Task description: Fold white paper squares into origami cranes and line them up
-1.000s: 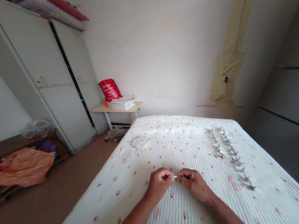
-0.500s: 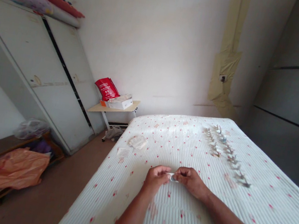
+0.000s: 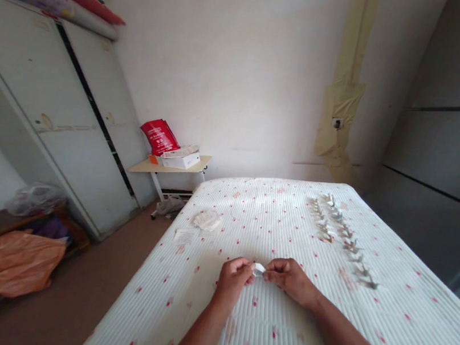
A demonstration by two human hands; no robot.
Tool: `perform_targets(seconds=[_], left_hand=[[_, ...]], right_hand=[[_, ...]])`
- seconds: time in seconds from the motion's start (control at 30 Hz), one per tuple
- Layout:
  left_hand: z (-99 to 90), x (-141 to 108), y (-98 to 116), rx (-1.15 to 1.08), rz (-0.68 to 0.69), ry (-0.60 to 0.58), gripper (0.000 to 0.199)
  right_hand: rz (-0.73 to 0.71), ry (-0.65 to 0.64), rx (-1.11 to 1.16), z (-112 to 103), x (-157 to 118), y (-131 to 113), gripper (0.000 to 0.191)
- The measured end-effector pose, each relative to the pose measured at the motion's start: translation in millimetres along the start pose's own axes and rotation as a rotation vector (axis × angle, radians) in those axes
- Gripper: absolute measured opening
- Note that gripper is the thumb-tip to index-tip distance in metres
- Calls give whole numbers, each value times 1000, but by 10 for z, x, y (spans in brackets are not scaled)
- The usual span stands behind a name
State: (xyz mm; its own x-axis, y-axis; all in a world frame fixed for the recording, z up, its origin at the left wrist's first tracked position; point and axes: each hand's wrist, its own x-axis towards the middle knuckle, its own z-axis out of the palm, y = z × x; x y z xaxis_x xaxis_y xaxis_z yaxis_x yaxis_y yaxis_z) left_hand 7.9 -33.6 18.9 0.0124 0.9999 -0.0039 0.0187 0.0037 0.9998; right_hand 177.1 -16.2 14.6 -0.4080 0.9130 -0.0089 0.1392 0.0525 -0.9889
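Between my two hands is a small piece of folded paper (image 3: 259, 270), white with grey marks on it. My left hand (image 3: 234, 280) pinches its left end with thumb and fingers. Its right end is pinched by my right hand (image 3: 288, 279). Both hands are just above the bed (image 3: 277, 318), which has a white ribbed cover with small red marks. Farther off on the right, two rows of small folded paper figures (image 3: 349, 245) stand on the cover. A pile of thin printed paper pieces (image 3: 207, 219) lies at the left, with a separate sheet (image 3: 184, 236) beside it.
Past the bed's left edge, a small table (image 3: 144, 166) holds a red bag (image 3: 159, 138) and a white box (image 3: 182, 160). A wardrobe (image 3: 67, 131) with rolled mats on top stands at the left. An orange plastic sheet (image 3: 4, 265) lies low at the left.
The folded paper shows more between my fingers now, and the fingertips are slightly farther apart. My view has turned a little to the right.
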Motion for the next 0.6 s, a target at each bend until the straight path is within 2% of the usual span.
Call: perform_targets(seconds=[0.3,0.4,0.6], left_hand=[[12,13,62,-8,-47,-81,31],[23,20,56,-10,-40,-29,32],[19,27,17,-130,-36,86,34]], right_hand=[[15,1,-1,38,-36,-147,25],[-16,5,37,11,-39,-136,23],[-37,134,90,-52,-44,-83,20]])
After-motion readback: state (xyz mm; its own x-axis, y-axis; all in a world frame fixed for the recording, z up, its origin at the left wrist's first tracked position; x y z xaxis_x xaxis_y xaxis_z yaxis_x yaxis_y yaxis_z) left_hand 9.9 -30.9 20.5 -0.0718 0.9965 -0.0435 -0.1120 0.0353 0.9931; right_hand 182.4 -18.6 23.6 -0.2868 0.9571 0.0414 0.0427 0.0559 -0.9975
